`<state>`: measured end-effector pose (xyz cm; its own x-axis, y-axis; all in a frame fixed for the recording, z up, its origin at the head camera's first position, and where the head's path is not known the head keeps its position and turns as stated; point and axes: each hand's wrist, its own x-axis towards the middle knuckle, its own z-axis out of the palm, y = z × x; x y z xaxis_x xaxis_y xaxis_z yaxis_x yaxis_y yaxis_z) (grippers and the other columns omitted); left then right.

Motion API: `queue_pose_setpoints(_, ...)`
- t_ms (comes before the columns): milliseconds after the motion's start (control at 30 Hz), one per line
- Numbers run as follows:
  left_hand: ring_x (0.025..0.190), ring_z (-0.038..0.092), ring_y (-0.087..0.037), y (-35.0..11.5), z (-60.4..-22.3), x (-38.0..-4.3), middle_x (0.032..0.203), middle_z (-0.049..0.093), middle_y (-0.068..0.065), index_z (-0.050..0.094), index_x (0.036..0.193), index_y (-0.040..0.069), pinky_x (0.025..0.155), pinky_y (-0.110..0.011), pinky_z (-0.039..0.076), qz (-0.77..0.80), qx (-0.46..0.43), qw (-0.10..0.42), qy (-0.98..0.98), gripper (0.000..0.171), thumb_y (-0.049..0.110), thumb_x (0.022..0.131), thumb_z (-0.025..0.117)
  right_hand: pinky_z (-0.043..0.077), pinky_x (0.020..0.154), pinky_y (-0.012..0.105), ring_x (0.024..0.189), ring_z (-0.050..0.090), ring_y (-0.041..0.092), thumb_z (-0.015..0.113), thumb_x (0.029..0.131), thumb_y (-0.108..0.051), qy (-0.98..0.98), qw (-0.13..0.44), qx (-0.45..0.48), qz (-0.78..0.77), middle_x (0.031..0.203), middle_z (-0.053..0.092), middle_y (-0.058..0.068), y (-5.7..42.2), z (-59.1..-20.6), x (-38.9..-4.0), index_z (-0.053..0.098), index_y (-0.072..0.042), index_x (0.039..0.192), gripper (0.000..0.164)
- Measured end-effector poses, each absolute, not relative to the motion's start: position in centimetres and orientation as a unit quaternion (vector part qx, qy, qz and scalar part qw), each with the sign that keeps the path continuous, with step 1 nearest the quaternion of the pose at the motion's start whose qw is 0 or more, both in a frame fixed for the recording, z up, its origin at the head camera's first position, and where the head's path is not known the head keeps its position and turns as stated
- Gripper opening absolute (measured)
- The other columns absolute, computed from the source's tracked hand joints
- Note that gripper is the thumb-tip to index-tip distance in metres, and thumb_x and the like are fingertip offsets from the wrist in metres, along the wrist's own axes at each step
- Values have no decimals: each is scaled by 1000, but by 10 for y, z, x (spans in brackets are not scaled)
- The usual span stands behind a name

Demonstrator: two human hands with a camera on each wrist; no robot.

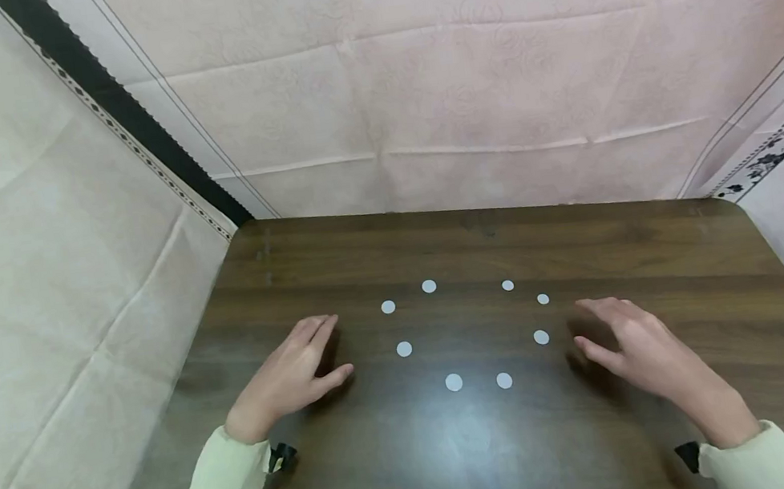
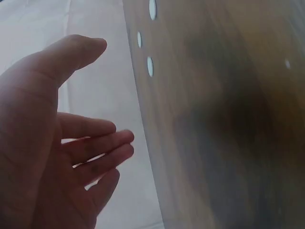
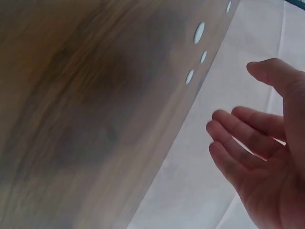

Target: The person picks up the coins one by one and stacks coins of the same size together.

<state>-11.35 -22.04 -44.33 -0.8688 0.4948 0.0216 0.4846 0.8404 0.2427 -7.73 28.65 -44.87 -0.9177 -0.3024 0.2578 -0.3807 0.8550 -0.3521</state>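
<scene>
My left hand (image 1: 291, 375) hovers over the left part of the dark wooden table (image 1: 403, 469), thumb spread from the fingers, holding nothing. Across from it, my right hand (image 1: 647, 348) is held over the right part with its fingers relaxed, and it holds nothing either. Between the hands lie several flat white dots in a rough ring. The dot (image 1: 404, 349) is close to the left hand, and another dot (image 1: 541, 337) is close to the right one. Both wrist views show loosely bent fingers, with the palm of the left hand (image 2: 57, 143) and right hand (image 3: 267, 157) bare.
A pale patterned cloth (image 1: 476, 90) hangs behind the table's far edge. More light cloth (image 1: 43, 300) covers the left side, with a dark strip (image 1: 129, 105) at the corner. On the right hangs cloth with a floral border (image 1: 774, 156). Light glares off the table's near middle.
</scene>
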Motion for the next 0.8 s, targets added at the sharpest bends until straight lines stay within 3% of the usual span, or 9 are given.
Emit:
queue_pose_setpoints(333,125,65,-32,-190,-444,-112,135,66,-19,62,139,-5,104,-47,56,128,348,-19,929,64,36,94,79,60,84,46,98,73,24,84,84,-14,-941,84,245,218,105,76,6,256,-452,-83,74,-2,109,30)
queue_pose_setpoints(533,115,66,-26,-166,-446,-111,126,69,-12,66,132,-1,99,-42,59,143,381,-10,913,54,33,93,82,61,81,40,94,71,19,85,85,-15,-935,45,265,233,99,75,3,239,-453,-84,74,-4,108,28)
queue_pose_setpoints(800,100,62,-19,-140,-456,-107,111,67,-6,68,121,3,90,-34,58,168,408,-5,897,39,23,92,83,61,84,37,96,71,19,85,87,-17,-929,-13,279,243,103,74,3,211,-450,-86,74,-4,113,31)
